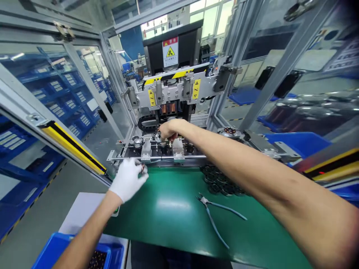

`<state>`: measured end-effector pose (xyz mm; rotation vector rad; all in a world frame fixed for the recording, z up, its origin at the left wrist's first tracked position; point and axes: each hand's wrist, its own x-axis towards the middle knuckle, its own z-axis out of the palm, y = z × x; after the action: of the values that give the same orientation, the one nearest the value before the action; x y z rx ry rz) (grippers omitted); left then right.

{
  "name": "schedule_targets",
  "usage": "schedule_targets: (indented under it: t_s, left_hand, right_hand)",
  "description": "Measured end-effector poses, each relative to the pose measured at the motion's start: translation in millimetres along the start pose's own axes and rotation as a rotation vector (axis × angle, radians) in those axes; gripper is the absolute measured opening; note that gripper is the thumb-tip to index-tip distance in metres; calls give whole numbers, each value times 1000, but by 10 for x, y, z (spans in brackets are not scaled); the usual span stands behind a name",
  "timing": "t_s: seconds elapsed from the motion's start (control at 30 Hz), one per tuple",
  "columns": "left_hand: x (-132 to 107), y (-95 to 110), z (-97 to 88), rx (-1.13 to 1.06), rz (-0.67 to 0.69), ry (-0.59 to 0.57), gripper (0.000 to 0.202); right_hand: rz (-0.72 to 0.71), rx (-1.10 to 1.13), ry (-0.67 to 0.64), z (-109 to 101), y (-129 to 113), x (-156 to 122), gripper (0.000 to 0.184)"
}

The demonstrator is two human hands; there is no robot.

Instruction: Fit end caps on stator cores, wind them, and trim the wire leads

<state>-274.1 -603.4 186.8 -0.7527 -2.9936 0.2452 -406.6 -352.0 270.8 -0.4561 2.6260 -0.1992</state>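
My left hand [128,179], in a white glove, is closed around a small round part with a reddish-copper edge [143,168], mostly hidden by the fingers. It is over the front left edge of the green work surface [174,220]. My bare right hand [169,129] reaches into the machine with its fingers bent down at a round metal holder [160,141]. A small dark edge shows beside its fingers; what they grip is hidden. To the left of that hand sits another round metal holder [137,141] on the fixture rail.
Diagonal cutters [206,201] lie with handles apart on the green surface. Several dark rings [217,181] are heaped beneath my right forearm. A striped press head [174,89] hangs above the fixture. A blue bin [53,246] stands lower left; yellow-black side bars [75,147] flank the opening.
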Motion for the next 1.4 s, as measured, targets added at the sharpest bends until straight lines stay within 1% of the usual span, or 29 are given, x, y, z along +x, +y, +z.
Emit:
schedule_targets:
  t_s: [0.07,0.1,0.13,0.17,0.23,0.33,0.4,0.47,0.53,0.57,0.63,0.7,0.77,0.8,0.87,0.93,1.0,1.03,1.1,1.2,1.27,1.3,1.4]
  left_hand:
    - [-287,123,343,-37,-51,-60,21]
    - [-398,150,485,-53,-76,-86,20]
    - [-488,157,602,-67,-95,-110,21]
    - [-557,151,696,-79,-106,-129,22]
    - [-639,120,828,-97,-109,-163,22]
    - [-666,110,927,-113,-95,-212,24]
    - [-668,145,947,-112,-92,-234,27]
    - [-692,183,922,-107,-87,-237,27]
    - [-745,193,834,-106,-72,-223,27]
    - [-777,183,764,-105,-63,-211,29]
    - [-826,140,570,-100,-52,-177,34]
    - [-814,94,323,-94,-44,-135,37]
    - [-702,83,52,-85,-30,-93,41]
    - [-600,101,-85,-77,-19,-74,43]
    - [-301,194,-348,-53,13,-44,45]
    - [111,364,-583,-23,56,-28,46]
    - [595,600,-769,6,94,-17,47]
    - [846,736,-838,21,104,-7,48]
    - [1326,1024,-919,49,110,15,50]
    - [1903,1420,-908,97,124,15,55]
    - [2169,1602,-844,138,147,-15,57]
    - [2270,1662,-809,159,160,-34,57]
    - [2482,1738,-737,219,185,-75,57]
  right_hand:
    - [-18,-57,77,12,-104,-249,43]
    - [-40,-87,112,84,-171,-388,40]
    - [-79,-111,141,203,-246,-528,38]
    - [-126,-130,157,367,-326,-662,37]
    - [-208,-157,136,796,-484,-881,39]
    - [-245,-189,44,1510,-670,-1020,35]
    - [-242,-205,-9,1890,-743,-1005,33]
    - [-239,-213,-33,2121,-769,-980,35]
    - [-241,-213,-21,2189,-733,-1015,38]
    - [-239,-211,-3,2165,-687,-1065,39]
    - [-223,-211,52,2015,-525,-1224,43]
    - [-174,-215,120,1753,-264,-1425,46]
    - [-84,-225,196,1418,90,-1621,45]
    - [-27,-230,234,1238,294,-1705,44]
    - [98,-234,303,888,728,-1832,43]
    - [213,-220,346,595,1154,-1900,47]
    - [301,-196,348,397,1526,-1906,52]
    - [333,-182,339,338,1681,-1889,53]
    - [380,-156,315,295,1925,-1825,55]
    - [404,-119,287,357,2148,-1694,52]
    - [394,-82,267,424,2241,-1606,48]
    - [384,-60,259,453,2282,-1567,46]
    - [361,8,256,501,2394,-1472,48]
